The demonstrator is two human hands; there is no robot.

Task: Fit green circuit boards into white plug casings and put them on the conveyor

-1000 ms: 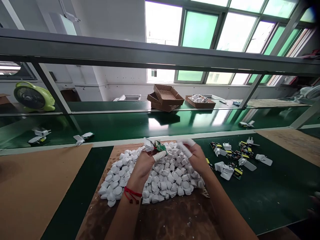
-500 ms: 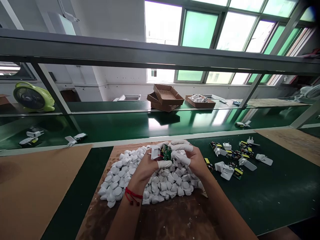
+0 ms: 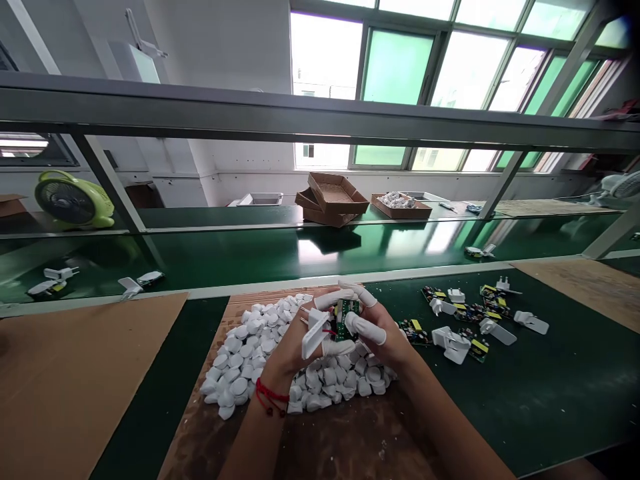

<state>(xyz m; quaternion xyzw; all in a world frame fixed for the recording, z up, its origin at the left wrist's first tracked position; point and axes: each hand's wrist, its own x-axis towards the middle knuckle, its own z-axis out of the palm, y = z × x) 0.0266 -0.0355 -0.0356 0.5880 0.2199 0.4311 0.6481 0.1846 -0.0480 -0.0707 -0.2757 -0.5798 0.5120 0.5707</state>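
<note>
Circuit board, pinched by the right hand, has closed up beside the plug gripped by the left hand, over the caps.

hands 2 | green fan 1 | white cap pile 1
</note>
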